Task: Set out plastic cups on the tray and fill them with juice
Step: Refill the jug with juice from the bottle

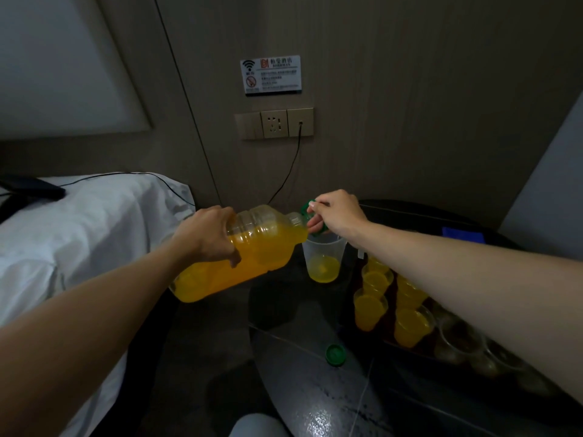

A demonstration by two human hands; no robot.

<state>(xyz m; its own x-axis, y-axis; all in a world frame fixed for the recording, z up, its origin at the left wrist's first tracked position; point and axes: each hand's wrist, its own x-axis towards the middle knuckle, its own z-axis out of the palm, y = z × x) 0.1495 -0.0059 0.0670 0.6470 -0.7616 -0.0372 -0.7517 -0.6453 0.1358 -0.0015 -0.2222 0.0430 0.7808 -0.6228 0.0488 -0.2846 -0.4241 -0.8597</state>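
Tray (388, 305) at right, filled cups (369, 307) on it. Juice bottle (252, 250) held near-horizontal, long axis left-to-right, body wrapped by left hand (205, 238). Mouth sited over beaker (323, 257), just left of tray. Green neck ring (307, 208) pinched by right hand (337, 216), nearer cups.

The left forearm (94, 310) and right forearm (457, 263) are bare up to the frame's edge. The left hand (206, 236) and right hand (339, 214) are bare. Pale grey fabric (255, 427), perhaps trousers, shows at the bottom.

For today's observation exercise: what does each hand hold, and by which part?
Left hand grips the juice bottle round its middle; right hand pinches the green handle at its neck.
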